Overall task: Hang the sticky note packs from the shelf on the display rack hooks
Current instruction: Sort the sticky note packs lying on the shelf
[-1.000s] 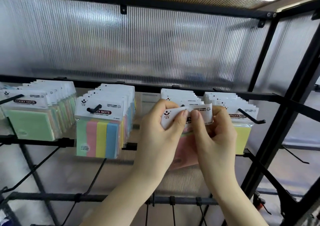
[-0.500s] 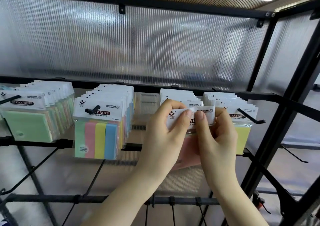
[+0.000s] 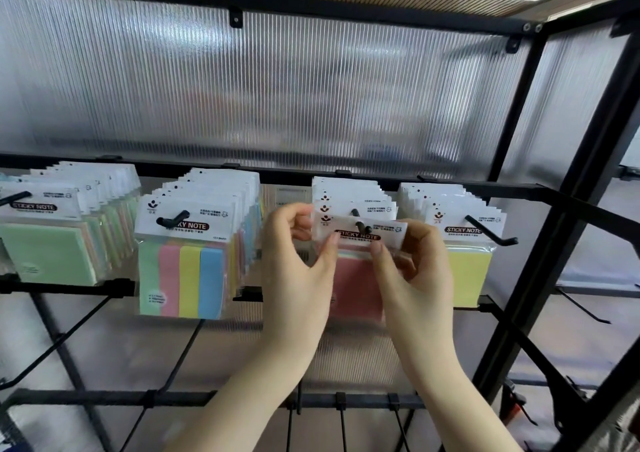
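Now on hook: pink pack (image 3: 356, 289), its header pierced by the hook tip (image 3: 361, 226), unlike a second earlier.
Grip: left hand (image 3: 294, 278) and right hand (image 3: 412, 278) pinched the header's lower edge.

1. The left hand (image 3: 294, 278) and right hand (image 3: 412, 278) are covering both sides of the pink pack (image 3: 356, 289).
2. The green pack (image 3: 45, 254) is running off the left edge.
3. Small print on the striped pack (image 3: 187, 278) is staying too tiny to read.
4. The ribbed panel (image 3: 277, 88) is blurring whatever lies behind it.
5. The packs hanging behind the front ones are showing only their top edges.
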### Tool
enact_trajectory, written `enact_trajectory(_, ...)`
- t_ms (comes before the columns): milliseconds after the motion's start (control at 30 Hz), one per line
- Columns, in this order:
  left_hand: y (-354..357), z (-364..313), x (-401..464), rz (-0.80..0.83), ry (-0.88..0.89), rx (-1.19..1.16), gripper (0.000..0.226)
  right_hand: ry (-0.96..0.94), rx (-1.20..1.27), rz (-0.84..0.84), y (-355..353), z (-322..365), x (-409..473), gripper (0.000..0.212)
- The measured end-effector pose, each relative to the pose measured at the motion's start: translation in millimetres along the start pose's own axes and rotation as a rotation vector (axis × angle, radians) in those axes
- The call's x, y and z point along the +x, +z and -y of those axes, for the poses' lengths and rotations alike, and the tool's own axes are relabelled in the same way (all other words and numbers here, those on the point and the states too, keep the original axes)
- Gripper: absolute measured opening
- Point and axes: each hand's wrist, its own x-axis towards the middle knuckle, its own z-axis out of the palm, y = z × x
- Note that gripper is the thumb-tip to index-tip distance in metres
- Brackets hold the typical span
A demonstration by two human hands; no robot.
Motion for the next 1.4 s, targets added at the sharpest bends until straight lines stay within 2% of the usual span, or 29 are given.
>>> enact_trajectory(67,2.1,6.4,-1.3,-0.013,-0.051,-0.005,0.034,0.012,-0.050,-0.006,0.5,-4.0,-0.1,0.030)
enact_trajectory(167,5.4,14.1,-0.9,-0.001,-0.077,0.020,0.023,-0.069,-0.254,-0.031,4.5,-9.5,3.0,0.038)
enact_trajectory(267,8.2,19.6,1.5,-0.018,-0.064,0.055,0.020,-0.138,-0.385,-0.053,7.5,-14.8,6.4,0.031)
enact_trajectory(500,15.8,20.2,-1.3,-0.090,-0.121,0.037,0.021,-0.144,-0.398,0.032,4.3,-14.7,10.7,0.030)
enact_trajectory(667,12.4,16.2,-10.5,-0.114,-0.113,0.007,0.019,-0.160,-0.359,0.079,-5.3,-10.6,0.7,0.039)
enact_trajectory(767,6.5,18.2,-17.6,-0.081,-0.134,0.006,0.012,-0.160,-0.320,0.129,-11.2,-9.8,-8.1,0.043)
enact_trajectory(867,-2.9,24.1,-30.7,-0.061,-0.127,0.101,0.002,-0.187,-0.306,0.157,-15.7,-9.8,-16.2,0.039)
enact_trajectory(967,-18.0,29.9,-45.7,-0.011,-0.148,0.187,0.005,-0.168,-0.300,0.142,-16.9,-9.7,-23.3,0.037)
enact_trajectory(1100,-46.7,35.1,-59.7,0.103,-0.215,0.258,0.011,-0.048,-0.291,0.113,-17.5,-6.7,-37.8,0.035)
enact_trajectory(1300,-111.0,35.8,-65.4,0.232,-0.209,0.281,0.021,0.040,-0.330,-0.018,-5.2,3.5,-70.7,0.026)
enact_trajectory(1400,-151.1,35.8,-64.1,0.300,-0.234,0.292,0.022,0.005,-0.344,-0.044,14.6,18.6,-94.5,0.026)
